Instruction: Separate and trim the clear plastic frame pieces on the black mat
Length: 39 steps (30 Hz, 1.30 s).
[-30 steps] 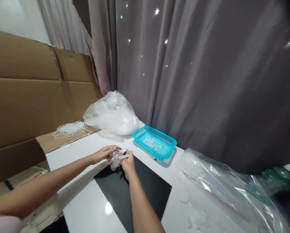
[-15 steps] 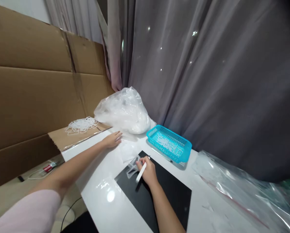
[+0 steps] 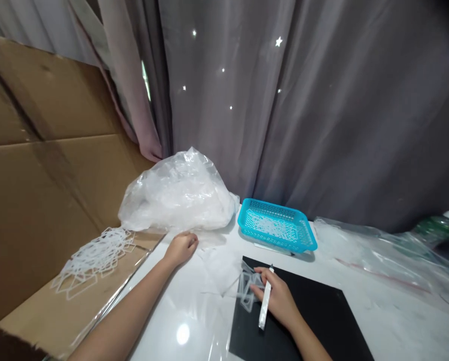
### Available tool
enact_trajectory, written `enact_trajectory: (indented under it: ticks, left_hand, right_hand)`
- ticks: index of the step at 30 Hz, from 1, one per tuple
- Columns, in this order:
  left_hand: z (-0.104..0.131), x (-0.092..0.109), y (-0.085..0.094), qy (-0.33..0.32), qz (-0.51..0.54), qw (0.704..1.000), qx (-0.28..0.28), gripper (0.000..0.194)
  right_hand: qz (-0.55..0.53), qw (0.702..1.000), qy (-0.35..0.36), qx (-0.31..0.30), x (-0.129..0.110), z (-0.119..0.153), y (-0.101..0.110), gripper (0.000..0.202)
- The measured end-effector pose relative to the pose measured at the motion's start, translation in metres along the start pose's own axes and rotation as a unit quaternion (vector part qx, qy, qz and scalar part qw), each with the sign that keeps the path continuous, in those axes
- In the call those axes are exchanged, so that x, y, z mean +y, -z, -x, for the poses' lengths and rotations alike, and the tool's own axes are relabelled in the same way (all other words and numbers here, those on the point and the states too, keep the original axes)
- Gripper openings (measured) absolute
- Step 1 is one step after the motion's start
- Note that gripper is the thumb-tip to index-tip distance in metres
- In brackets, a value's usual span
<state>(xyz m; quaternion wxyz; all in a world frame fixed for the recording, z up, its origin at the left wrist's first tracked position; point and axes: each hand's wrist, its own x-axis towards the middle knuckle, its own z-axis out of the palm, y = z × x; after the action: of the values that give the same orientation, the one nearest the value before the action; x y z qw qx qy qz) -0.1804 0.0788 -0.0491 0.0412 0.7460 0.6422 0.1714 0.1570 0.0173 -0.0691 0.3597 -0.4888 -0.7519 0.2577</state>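
Gripping a white pen (image 3: 265, 306) in right hand (image 3: 279, 301), left hand (image 3: 181, 248) loosely curled beside clear bag (image 3: 175, 193), no readable writing.

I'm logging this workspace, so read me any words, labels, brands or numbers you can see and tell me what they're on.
None can be read.
The green bottle at the far right: any label is blurred behind clear plastic.
The white tool in the right hand: no print visible.
The blue basket, black mat and cardboard: no print visible.

No readable text, label or number shows anywhere.
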Motion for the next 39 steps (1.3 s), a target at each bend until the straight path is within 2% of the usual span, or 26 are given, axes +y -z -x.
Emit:
enact_trajectory:
  ticks: [4,8,11,13,16,18,20,22,26,29,34,39]
  left_hand:
    - [-0.004,-0.001,-0.008,0.034,0.001,0.999,0.018,0.037]
    - [-0.022,-0.002,-0.014,0.067,0.035,0.997,0.018,0.031]
    - [-0.031,-0.003,-0.014,0.092,0.078,0.992,0.022,0.031]
    - [-0.03,-0.003,-0.01,0.106,0.119,0.987,0.033,0.038]
    - [-0.011,0.002,0.0,0.129,0.19,0.971,0.069,0.055]
    - [0.011,0.01,0.005,0.145,0.236,0.956,0.093,0.063]
    - [0.036,0.023,0.008,0.167,0.277,0.94,0.112,0.066]
    - [0.06,0.038,0.008,0.197,0.299,0.924,0.13,0.062]
    - [0.092,0.067,0.006,0.261,0.279,0.909,0.165,0.041]
    - [0.1,0.081,0.007,0.288,0.26,0.905,0.174,0.027]
    - [0.097,0.091,0.009,0.314,0.256,0.893,0.197,0.028]
    - [0.096,0.092,0.012,0.34,0.262,0.86,0.275,0.023]
  right_hand:
    - [0.024,1.0,-0.013,0.006,-0.005,0.0,-0.003,0.019]
    - [0.032,0.999,-0.021,0.01,-0.007,0.0,-0.002,0.016]
    - [0.018,1.0,-0.018,0.017,-0.008,0.0,-0.001,0.015]
    - [-0.004,1.0,-0.01,0.029,-0.008,0.0,0.0,0.016]
    - [-0.038,0.998,-0.003,0.044,-0.007,-0.002,0.001,0.014]
    - [-0.042,0.998,-0.016,0.051,-0.007,0.0,0.002,0.014]
    - [-0.026,0.997,-0.036,0.059,-0.008,0.007,0.004,0.023]
    - [-0.007,0.997,-0.043,0.068,-0.009,0.019,0.008,0.025]
    - [-0.026,0.997,-0.024,0.076,-0.006,0.045,0.023,0.012]
    - [-0.04,0.994,-0.031,0.093,0.004,0.05,0.039,0.012]
    - [-0.015,0.991,-0.048,0.123,0.029,0.049,0.075,0.022]
    - [0.011,0.984,-0.069,0.165,0.042,0.066,0.105,0.027]
